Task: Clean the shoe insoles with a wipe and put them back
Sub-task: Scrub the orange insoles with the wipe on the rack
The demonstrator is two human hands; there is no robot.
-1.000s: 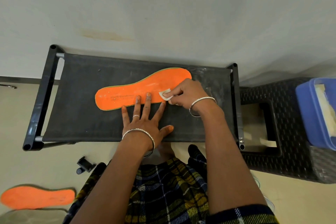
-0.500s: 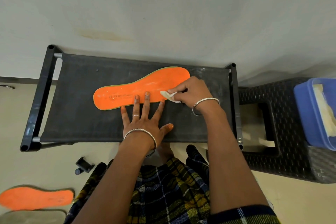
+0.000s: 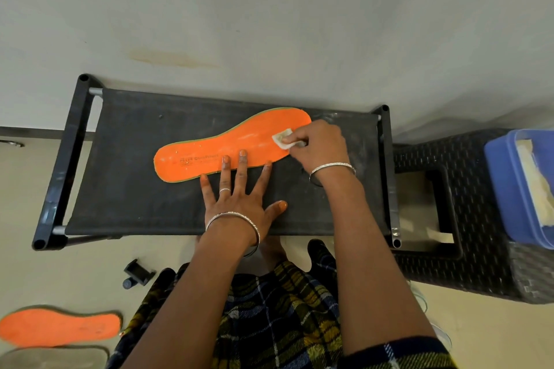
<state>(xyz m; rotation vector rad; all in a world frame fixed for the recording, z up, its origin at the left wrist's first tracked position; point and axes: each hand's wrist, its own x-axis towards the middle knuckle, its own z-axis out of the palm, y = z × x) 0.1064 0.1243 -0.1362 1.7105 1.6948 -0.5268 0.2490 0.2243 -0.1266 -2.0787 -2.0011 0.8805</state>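
Note:
An orange insole (image 3: 209,156) lies flat on the black fabric top of a low rack (image 3: 135,189), its toe end to the right. My left hand (image 3: 239,198) is spread flat, fingertips pressing the insole's near edge. My right hand (image 3: 317,147) pinches a small white wipe (image 3: 281,138) against the insole's toe end. A second orange insole (image 3: 60,328) lies on the floor at the lower left, with a greyish piece partly showing below it.
A black woven stool (image 3: 467,266) stands right of the rack and carries a blue plastic box (image 3: 509,189) with pale cloth inside. A small black clip-like object (image 3: 138,274) lies on the floor. The wall is just behind the rack.
My right hand has slid the wipe from the insole's middle near edge up and right onto its toe end. The left hand stays pressed in place.

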